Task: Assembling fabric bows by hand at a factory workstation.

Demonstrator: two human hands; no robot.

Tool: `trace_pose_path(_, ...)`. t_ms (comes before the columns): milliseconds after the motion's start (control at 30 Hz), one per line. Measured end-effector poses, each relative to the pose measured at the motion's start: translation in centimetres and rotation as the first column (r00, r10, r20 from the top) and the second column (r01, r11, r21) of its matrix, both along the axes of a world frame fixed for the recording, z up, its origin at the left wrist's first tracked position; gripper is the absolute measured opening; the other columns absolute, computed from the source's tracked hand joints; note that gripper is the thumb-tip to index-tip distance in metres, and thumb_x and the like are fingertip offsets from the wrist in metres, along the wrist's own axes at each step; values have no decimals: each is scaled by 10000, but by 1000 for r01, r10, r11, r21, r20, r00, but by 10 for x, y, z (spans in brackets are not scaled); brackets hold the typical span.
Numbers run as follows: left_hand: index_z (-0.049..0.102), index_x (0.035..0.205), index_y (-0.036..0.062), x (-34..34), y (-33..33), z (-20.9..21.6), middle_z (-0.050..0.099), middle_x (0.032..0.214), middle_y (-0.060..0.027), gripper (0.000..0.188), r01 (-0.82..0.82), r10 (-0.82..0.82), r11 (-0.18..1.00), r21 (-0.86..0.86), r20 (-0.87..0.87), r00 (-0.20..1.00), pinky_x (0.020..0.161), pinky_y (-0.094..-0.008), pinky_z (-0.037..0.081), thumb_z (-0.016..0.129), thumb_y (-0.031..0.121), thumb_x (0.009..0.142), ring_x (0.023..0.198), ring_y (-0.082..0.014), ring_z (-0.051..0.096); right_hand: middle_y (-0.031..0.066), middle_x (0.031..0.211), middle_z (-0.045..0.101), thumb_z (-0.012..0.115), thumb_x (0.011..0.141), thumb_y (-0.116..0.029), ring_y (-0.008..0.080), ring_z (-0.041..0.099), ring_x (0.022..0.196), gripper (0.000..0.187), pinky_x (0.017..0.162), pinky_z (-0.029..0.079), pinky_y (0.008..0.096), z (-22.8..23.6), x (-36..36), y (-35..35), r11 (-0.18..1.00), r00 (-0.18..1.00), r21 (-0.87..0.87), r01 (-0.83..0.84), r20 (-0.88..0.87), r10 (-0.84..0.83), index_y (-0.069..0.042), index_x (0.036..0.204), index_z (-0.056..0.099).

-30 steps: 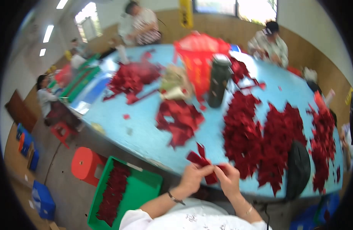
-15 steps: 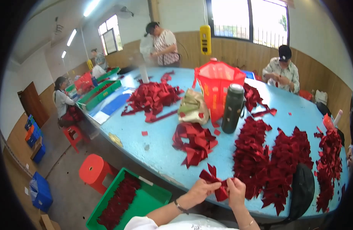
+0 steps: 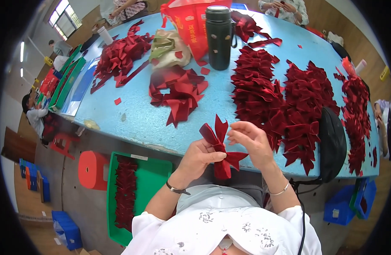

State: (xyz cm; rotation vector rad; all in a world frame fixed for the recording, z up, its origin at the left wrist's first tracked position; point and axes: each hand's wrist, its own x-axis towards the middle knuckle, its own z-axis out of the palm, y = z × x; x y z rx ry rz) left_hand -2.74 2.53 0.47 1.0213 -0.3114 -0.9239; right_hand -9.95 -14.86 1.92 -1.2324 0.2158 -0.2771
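Observation:
A dark red ribbon bow (image 3: 222, 168) is pinched at its middle between the thumb and fingers of my left hand (image 3: 198, 158). Its loops and notched tails spread out around the grip. Just to the right of the bow, my right hand (image 3: 251, 142) is raised with bent fingers apart, and nothing shows in them. On the table beyond lies a loose heap of red ribbon strips (image 3: 178, 91). To the right, rows of finished-looking red bows (image 3: 255, 83) are piled close together.
The blue table (image 3: 136, 112) also carries a dark green flask (image 3: 218, 38), a red bag (image 3: 185, 19), a cloth bundle (image 3: 168, 49) and a black bag (image 3: 332, 144). A green crate (image 3: 155, 170) holding bows and a red stool (image 3: 92, 170) stand lower left. Several people work around.
My right hand has come off the bow and its fingers have opened, while the left keeps its pinch. The view has tilted downward, showing more of my body.

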Motion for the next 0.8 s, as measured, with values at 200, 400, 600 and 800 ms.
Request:
trace_pose_path(200,618,1068,-8,-7,0,9,651,917,-41,257,82,-81,997,6,-76,994,707,-237,473,677,53,825,785,-105,600,52,825,630,661,843,-74,108,596,776,221,698,488,253,-13,-3,1,983,995,164,-81,69,71,23,1031,597)
trace_pose_path(400,620,1077,-24,2,-14,6,651,915,-29,247,-34,33,998,62,15,999,716,-231,466,657,78,854,829,-88,593,20,822,608,660,811,-36,89,572,734,173,683,466,232,-18,4,-8,996,999,82,-24,51,20,0,960,582)
trace_pose_path(600,662,956,3,-8,-5,26,645,820,-20,151,-173,155,971,165,116,981,679,-227,465,664,111,852,725,-84,586,9,844,601,660,783,8,67,552,777,178,704,450,229,-5,4,3,986,994,-158,-61,77,73,-7,937,574)
trace_pose_path(800,670,939,-5,-2,-22,-19,647,845,-15,148,-170,160,981,92,108,981,681,-237,466,659,103,839,758,-78,578,64,825,656,663,808,-2,113,607,747,123,674,498,254,-12,-4,4,999,999,-38,-39,16,40,28,919,619)
